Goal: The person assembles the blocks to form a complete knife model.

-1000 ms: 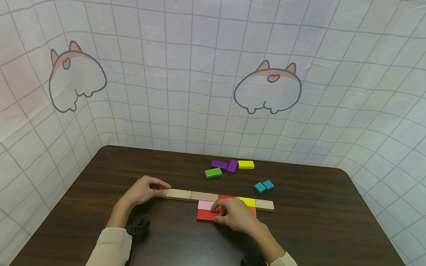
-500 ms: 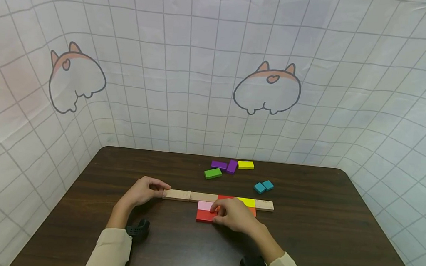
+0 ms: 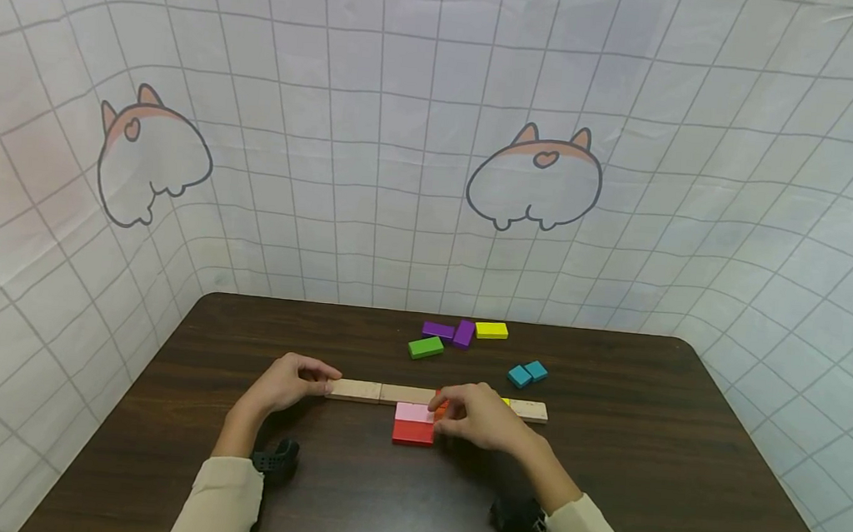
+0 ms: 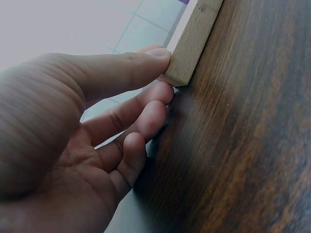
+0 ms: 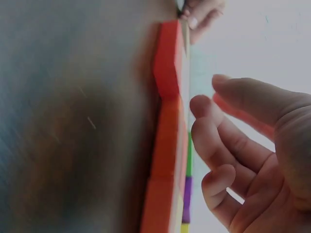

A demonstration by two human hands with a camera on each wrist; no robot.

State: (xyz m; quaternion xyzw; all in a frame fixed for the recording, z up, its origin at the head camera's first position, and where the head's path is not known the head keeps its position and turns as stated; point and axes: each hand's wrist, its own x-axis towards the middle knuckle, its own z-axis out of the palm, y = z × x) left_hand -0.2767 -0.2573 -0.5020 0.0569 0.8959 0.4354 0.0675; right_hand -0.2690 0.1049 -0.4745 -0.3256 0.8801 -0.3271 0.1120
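Note:
My left hand [image 3: 283, 384] pinches the left end of a pale wooden block [image 3: 355, 390] between thumb and fingers; the left wrist view shows the thumb [image 4: 141, 65] against its end. A second wooden block [image 3: 407, 395] continues the row. Over the row's middle is my right hand [image 3: 486, 417], fingers loosely bent, with a gap between thumb and fingertips in the right wrist view. Left of it lie a pink block [image 3: 412, 413] and a red block [image 3: 413, 434], the red one in front. Orange blocks [image 5: 165, 141] beside the red one are mostly hidden from the head view by this hand.
Another wooden block [image 3: 529, 411] ends the row at the right. Farther back lie two teal blocks [image 3: 526, 374], a green block [image 3: 426, 348], two purple blocks [image 3: 464, 334] and a yellow block [image 3: 492, 330]. Behind the dark table [image 3: 620, 482] hangs a white grid-patterned cloth [image 3: 332, 125].
My right hand has lifted off the blocks and shifted slightly right and back, uncovering more of the red and pink blocks. The left hand stays in place.

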